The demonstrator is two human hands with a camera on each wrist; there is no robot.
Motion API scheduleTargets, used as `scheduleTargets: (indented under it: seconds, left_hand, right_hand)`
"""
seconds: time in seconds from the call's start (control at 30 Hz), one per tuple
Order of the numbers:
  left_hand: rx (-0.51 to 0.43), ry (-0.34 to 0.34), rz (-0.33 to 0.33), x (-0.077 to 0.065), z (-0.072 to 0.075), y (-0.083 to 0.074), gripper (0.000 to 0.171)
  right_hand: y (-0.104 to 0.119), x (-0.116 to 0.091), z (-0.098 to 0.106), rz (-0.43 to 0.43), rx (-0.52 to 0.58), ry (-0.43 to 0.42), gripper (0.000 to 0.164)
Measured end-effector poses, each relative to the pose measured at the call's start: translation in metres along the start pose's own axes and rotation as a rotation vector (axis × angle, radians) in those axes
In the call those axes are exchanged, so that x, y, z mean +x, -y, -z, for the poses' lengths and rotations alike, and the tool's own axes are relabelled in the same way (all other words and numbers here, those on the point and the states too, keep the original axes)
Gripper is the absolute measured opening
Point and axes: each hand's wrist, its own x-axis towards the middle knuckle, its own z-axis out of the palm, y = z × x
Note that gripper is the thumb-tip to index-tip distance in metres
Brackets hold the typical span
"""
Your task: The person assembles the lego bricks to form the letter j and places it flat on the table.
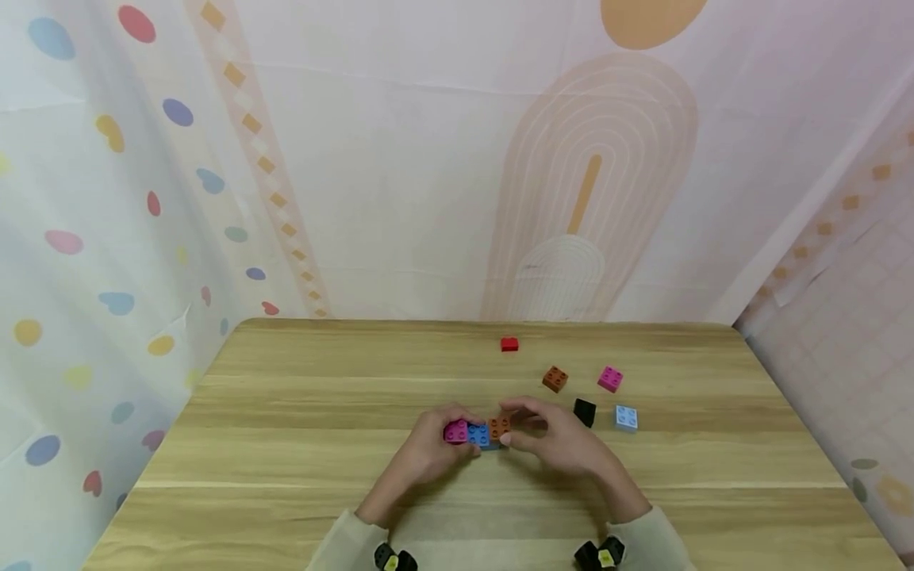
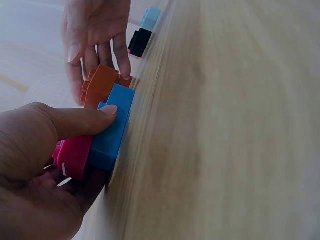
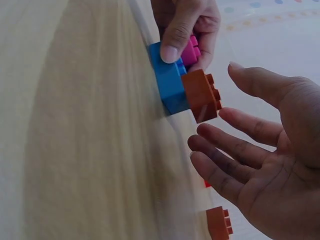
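Observation:
My left hand (image 1: 434,450) grips a small built stack of toy building bricks low on the wooden table. A long blue brick (image 2: 114,130) forms its base, and my left thumb lies against the side of it. On top, at the left end, sits a pink brick (image 1: 455,432), partly covered by my fingers. An orange-brown brick (image 3: 200,97) sits on the right end, and blue studs show between the two. Around that end, my right hand (image 1: 564,438) has thumb and fingers spread apart; the right wrist view shows a gap between them and the brick.
Beyond the hands lie loose bricks on the wooden table (image 1: 321,381): a red one (image 1: 509,344), an orange-brown one (image 1: 554,378) and a pink one (image 1: 610,379). A black brick (image 1: 584,412) and a light blue brick (image 1: 626,417) lie right of my right hand. A patterned curtain (image 1: 400,198) hangs behind.

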Motion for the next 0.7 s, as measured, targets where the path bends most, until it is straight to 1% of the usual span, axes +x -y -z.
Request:
scheduleTargets:
  seconds: [0.27,0.4,0.63,0.7]
  left_hand:
    - [0.012,0.0,0.01,0.001,0.001,-0.002,0.032]
    - [0.015,-0.001,0.01,-0.001,0.001,-0.003,0.032]
    - [-0.006,0.004,0.018,-0.001,0.0,-0.004,0.033]
    - [-0.008,0.005,0.011,-0.001,0.0,-0.004,0.033]
  right_hand:
    - [-0.002,-0.001,0.011,0.017,-0.046,-0.047,0.055]
    - [-0.003,-0.002,0.019,0.022,-0.049,-0.084,0.057]
    - [-0.007,-0.011,0.038,0.011,-0.032,-0.15,0.058]
    - [-0.009,-0.013,0.044,0.015,-0.036,-0.168,0.057]
